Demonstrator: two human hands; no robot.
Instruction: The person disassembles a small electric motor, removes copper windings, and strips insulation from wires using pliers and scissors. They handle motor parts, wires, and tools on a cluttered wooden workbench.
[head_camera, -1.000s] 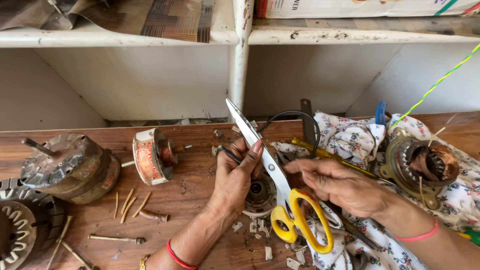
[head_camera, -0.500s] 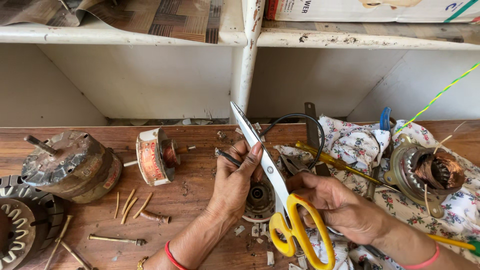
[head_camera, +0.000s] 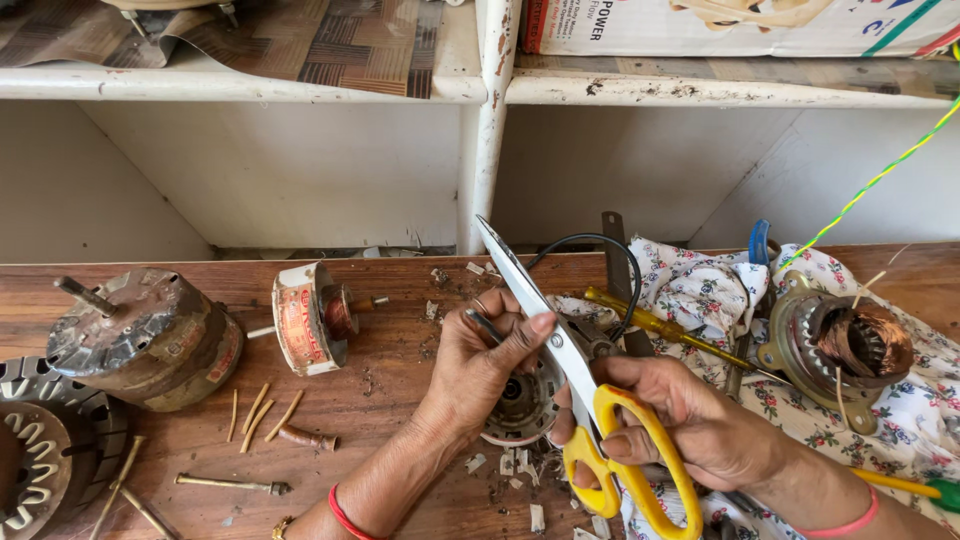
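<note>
One wooden counter (head_camera: 400, 400), white shelf (head_camera: 300, 85) above. One floral cloth (head_camera: 700, 290) at right carries one copper-wound motor part (head_camera: 850, 345). Two motor housings (head_camera: 140, 335) at left. One tape roll (head_camera: 305, 318). One yellow-handled scissors (head_camera: 590, 400), blades shut, over small round part (head_camera: 520, 405): right hand (head_camera: 690, 420) fingers grasp handles, left hand (head_camera: 480, 365) fingers pinch blade. One yellow screwdriver (head_camera: 660, 325). Four wooden slivers (head_camera: 262, 410).
</note>
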